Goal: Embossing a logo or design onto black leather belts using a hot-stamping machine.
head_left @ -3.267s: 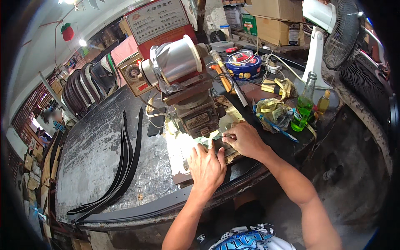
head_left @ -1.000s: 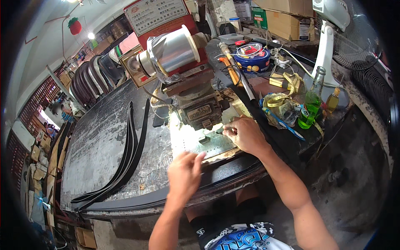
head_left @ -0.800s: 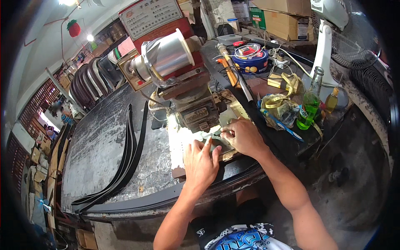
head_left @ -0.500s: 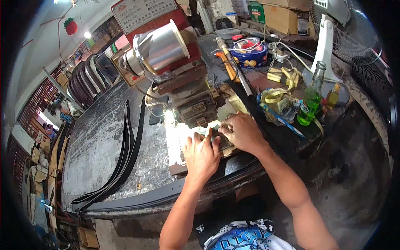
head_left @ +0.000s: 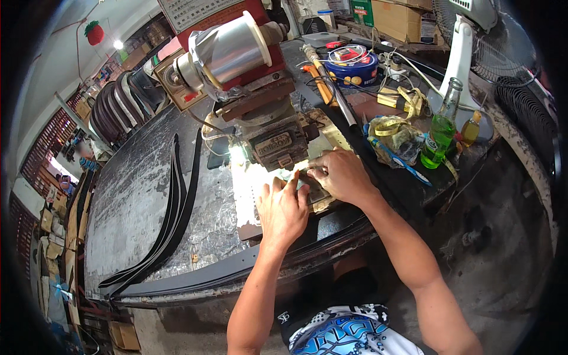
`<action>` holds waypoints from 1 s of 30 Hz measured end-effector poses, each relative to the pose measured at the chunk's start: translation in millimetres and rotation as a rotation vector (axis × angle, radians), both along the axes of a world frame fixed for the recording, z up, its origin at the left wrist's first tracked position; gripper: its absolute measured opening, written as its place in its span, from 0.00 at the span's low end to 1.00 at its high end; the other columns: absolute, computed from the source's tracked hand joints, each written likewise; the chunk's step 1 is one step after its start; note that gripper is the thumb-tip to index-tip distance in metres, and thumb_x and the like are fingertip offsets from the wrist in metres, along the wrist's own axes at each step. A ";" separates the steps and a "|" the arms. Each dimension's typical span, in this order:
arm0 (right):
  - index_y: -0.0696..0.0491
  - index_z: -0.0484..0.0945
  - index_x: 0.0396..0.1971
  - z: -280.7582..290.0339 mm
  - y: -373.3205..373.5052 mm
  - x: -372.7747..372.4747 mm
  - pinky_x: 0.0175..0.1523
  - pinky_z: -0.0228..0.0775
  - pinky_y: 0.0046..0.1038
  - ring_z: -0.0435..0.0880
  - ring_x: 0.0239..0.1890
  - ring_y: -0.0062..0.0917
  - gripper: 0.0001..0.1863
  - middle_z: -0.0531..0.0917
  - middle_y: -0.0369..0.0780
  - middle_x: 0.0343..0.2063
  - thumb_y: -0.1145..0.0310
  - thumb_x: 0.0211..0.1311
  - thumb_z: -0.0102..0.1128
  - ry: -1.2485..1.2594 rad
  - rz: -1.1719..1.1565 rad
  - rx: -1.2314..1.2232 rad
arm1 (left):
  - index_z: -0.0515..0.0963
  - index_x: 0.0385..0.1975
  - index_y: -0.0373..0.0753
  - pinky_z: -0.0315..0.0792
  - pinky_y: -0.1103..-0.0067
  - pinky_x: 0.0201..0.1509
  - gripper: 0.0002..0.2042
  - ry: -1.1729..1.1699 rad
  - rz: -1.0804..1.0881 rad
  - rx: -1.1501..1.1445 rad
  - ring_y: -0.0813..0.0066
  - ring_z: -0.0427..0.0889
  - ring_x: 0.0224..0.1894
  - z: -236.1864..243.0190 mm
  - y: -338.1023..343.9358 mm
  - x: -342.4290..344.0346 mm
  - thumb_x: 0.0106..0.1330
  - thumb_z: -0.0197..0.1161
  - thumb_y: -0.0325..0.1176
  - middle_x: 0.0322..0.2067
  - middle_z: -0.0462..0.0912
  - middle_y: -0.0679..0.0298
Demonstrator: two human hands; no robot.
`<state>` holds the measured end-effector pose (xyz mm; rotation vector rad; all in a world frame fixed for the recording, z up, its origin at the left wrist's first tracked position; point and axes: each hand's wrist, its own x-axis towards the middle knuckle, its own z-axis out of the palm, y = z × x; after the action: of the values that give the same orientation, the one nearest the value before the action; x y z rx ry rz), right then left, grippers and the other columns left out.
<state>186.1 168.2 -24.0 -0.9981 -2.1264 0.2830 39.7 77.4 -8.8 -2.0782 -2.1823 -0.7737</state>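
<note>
Both hands are at the bed of a press machine [head_left: 275, 144], which carries a roll of silver foil [head_left: 234, 53] on top. My left hand [head_left: 283, 212] lies on the brightly lit plate [head_left: 245, 201] in front of the press head, fingers stretched and a little apart, the index fingertip reaching under the head. Beside it on the right, my right hand [head_left: 345, 176] is closed in a pinch close to that fingertip. Whatever sits between its fingers is too small and hidden to name. A pale, glaring patch lies under the head by the fingertips.
Long dark straps [head_left: 173, 207] curve over the worn table [head_left: 127, 201] at left; a grey strip [head_left: 189, 284] follows its front edge. Toward the right stand a green glass bottle [head_left: 436, 139], a small amber bottle [head_left: 471, 130], a toothbrush [head_left: 402, 163], a blue tin [head_left: 352, 70] and a fan [head_left: 464, 65].
The whole view has shifted slightly. Both hands stay at the press, my right fingers a little closer to my left index fingertip.
</note>
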 end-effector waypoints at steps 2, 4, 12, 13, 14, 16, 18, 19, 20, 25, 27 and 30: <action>0.52 0.88 0.35 5.8 -3.5 -0.5 0.45 0.74 0.40 0.83 0.37 0.41 0.10 0.86 0.45 0.28 0.63 0.56 0.68 -0.009 -0.002 -0.036 | 0.80 0.57 0.41 0.65 0.60 0.57 0.20 -0.026 -0.004 -0.002 0.48 0.74 0.48 -0.2 0.6 -1.6 0.70 0.56 0.41 0.41 0.80 0.45; 0.52 0.89 0.34 6.7 -4.3 -0.3 0.47 0.75 0.40 0.84 0.38 0.42 0.09 0.87 0.47 0.31 0.65 0.56 0.68 -0.017 -0.007 -0.072 | 0.80 0.56 0.40 0.65 0.61 0.57 0.19 -0.052 -0.010 -0.005 0.48 0.74 0.48 0.2 1.5 -2.1 0.69 0.56 0.40 0.40 0.81 0.45; 0.52 0.89 0.34 1.8 -1.0 -0.9 0.46 0.74 0.41 0.84 0.36 0.43 0.11 0.85 0.47 0.27 0.61 0.57 0.67 -0.005 -0.017 -0.002 | 0.86 0.47 0.43 0.74 0.62 0.42 0.13 -0.002 0.056 0.148 0.50 0.82 0.26 -2.4 10.4 6.2 0.67 0.59 0.37 0.23 0.83 0.49; 0.52 0.89 0.34 2.9 -0.5 -2.3 0.44 0.75 0.41 0.84 0.37 0.42 0.11 0.86 0.47 0.28 0.61 0.57 0.67 -0.029 -0.019 -0.039 | 0.86 0.46 0.44 0.75 0.62 0.37 0.12 0.047 0.059 0.180 0.50 0.84 0.30 -5.4 11.1 4.7 0.67 0.60 0.37 0.25 0.84 0.48; 0.52 0.89 0.34 2.1 -0.3 -4.4 0.44 0.75 0.41 0.84 0.37 0.42 0.11 0.86 0.47 0.28 0.61 0.57 0.67 -0.025 -0.014 -0.043 | 0.86 0.46 0.44 0.75 0.62 0.37 0.12 0.052 0.064 0.176 0.50 0.84 0.30 -3.4 10.0 4.8 0.67 0.60 0.37 0.25 0.84 0.48; 0.52 0.89 0.34 4.0 -0.1 -1.7 0.45 0.75 0.41 0.84 0.37 0.42 0.11 0.86 0.47 0.29 0.62 0.57 0.68 -0.050 -0.031 -0.060 | 0.86 0.44 0.44 0.75 0.61 0.37 0.12 0.048 0.105 0.067 0.49 0.84 0.30 8.1 8.9 12.5 0.67 0.60 0.38 0.26 0.84 0.48; 0.55 0.87 0.29 -1.9 3.2 -2.6 0.43 0.76 0.42 0.85 0.34 0.43 0.10 0.85 0.49 0.27 0.63 0.57 0.67 -0.027 -0.032 -0.012 | 0.87 0.42 0.44 0.76 0.61 0.37 0.11 0.049 0.130 0.031 0.49 0.84 0.30 12.4 9.6 16.4 0.67 0.60 0.38 0.27 0.85 0.49; 0.59 0.85 0.23 -4.2 4.3 -4.0 0.42 0.76 0.43 0.86 0.30 0.44 0.12 0.84 0.51 0.24 0.63 0.56 0.67 -0.008 -0.032 0.038 | 0.87 0.42 0.44 0.76 0.61 0.37 0.11 0.042 0.137 0.012 0.49 0.84 0.30 12.6 9.9 16.2 0.67 0.60 0.38 0.27 0.85 0.49; 0.59 0.85 0.23 -5.5 4.5 -4.6 0.42 0.76 0.43 0.86 0.30 0.44 0.12 0.84 0.51 0.24 0.63 0.56 0.67 -0.002 -0.027 0.037 | 0.87 0.41 0.43 0.76 0.61 0.37 0.11 0.034 0.145 -0.008 0.49 0.84 0.31 12.7 9.9 15.9 0.67 0.60 0.38 0.28 0.85 0.48; 0.59 0.84 0.22 1.6 -2.2 -4.5 0.41 0.76 0.43 0.86 0.30 0.44 0.12 0.84 0.50 0.22 0.64 0.55 0.67 -0.054 -0.042 0.032 | 0.87 0.41 0.44 0.76 0.60 0.38 0.12 0.050 0.165 -0.014 0.47 0.84 0.32 10.6 11.2 15.8 0.67 0.59 0.39 0.29 0.85 0.48; 0.58 0.84 0.22 -2.6 0.2 -4.6 0.40 0.76 0.42 0.86 0.30 0.44 0.12 0.84 0.50 0.22 0.64 0.55 0.67 -0.050 -0.036 0.048 | 0.87 0.41 0.44 0.76 0.60 0.38 0.12 0.062 0.174 -0.010 0.47 0.84 0.32 9.8 12.6 17.4 0.68 0.59 0.39 0.29 0.85 0.47; 0.58 0.84 0.22 -4.3 0.5 -6.9 0.39 0.75 0.42 0.86 0.30 0.44 0.12 0.84 0.50 0.22 0.64 0.55 0.67 -0.056 -0.053 0.085 | 0.87 0.43 0.45 0.76 0.60 0.39 0.12 0.024 0.217 0.000 0.47 0.84 0.33 5.5 14.3 19.6 0.68 0.59 0.41 0.29 0.85 0.47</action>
<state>179.2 168.7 -28.3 -1.0219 -2.1396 0.1384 59.3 91.7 -3.3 -1.7987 -2.3426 -0.7236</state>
